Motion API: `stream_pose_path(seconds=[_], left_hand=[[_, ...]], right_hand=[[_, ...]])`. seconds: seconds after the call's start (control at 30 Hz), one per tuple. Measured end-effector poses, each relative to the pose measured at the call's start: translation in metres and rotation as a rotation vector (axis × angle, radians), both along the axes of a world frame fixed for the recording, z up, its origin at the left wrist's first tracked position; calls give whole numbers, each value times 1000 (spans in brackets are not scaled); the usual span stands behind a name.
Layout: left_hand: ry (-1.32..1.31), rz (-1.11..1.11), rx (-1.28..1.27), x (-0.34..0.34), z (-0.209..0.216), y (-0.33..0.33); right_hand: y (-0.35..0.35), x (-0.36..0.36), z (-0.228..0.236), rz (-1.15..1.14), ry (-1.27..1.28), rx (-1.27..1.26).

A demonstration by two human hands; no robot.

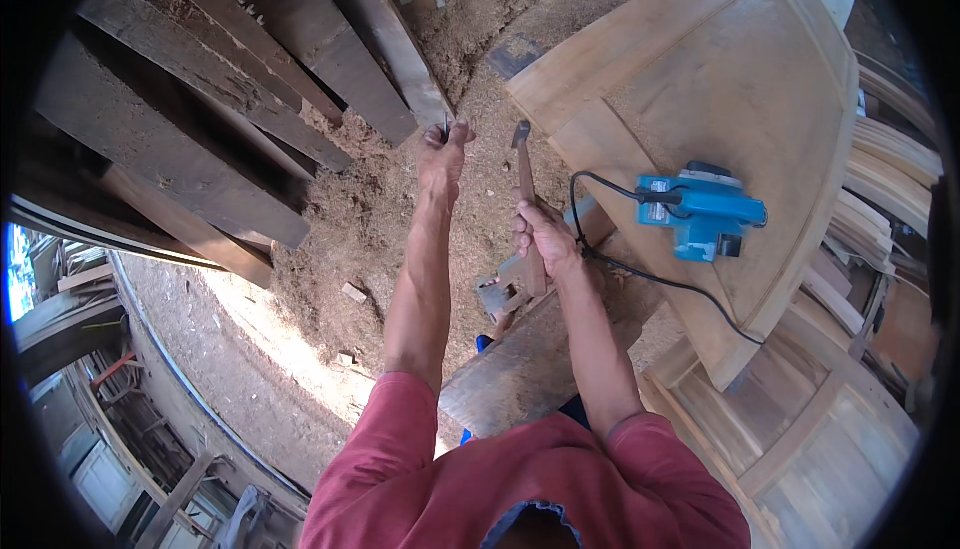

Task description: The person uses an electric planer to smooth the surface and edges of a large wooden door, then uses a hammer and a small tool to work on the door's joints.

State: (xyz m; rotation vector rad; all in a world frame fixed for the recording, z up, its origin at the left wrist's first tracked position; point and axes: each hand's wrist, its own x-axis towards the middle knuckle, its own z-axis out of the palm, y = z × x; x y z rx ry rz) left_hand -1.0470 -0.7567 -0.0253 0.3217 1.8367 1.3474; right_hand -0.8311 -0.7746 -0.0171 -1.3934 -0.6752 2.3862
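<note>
My right hand is closed around the wooden handle of a hammer. Its dark metal head points away from me, above floor covered in shavings. Stretched out to the left of it, my left hand is closed, fingertips pinched by the near end of a long plank. A thin dark piece shows between those fingers, too small to name; whether the hand touches the plank I cannot tell. Below my right hand, a thick worn board lies close to my body, with a clamp-like metal piece beside it.
A blue electric planer with a black cord rests on a large curved-edge wooden panel at right. Several heavy planks fill the upper left. Sawdust covers the ground. Another panelled wooden piece lies at lower right.
</note>
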Motion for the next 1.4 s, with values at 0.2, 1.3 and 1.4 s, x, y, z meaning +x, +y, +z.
stream_pose_path(seconds=[0.2, 1.3, 1.4], left_hand=[[-15, 12, -47, -13, -32, -38], [-277, -15, 183, 34, -15, 35], [-407, -84, 242, 45, -10, 55]], right_hand=[[-3, -1, -10, -19, 71, -12], [-14, 15, 4, 31, -157, 8], [-33, 17, 26, 86, -229, -20]])
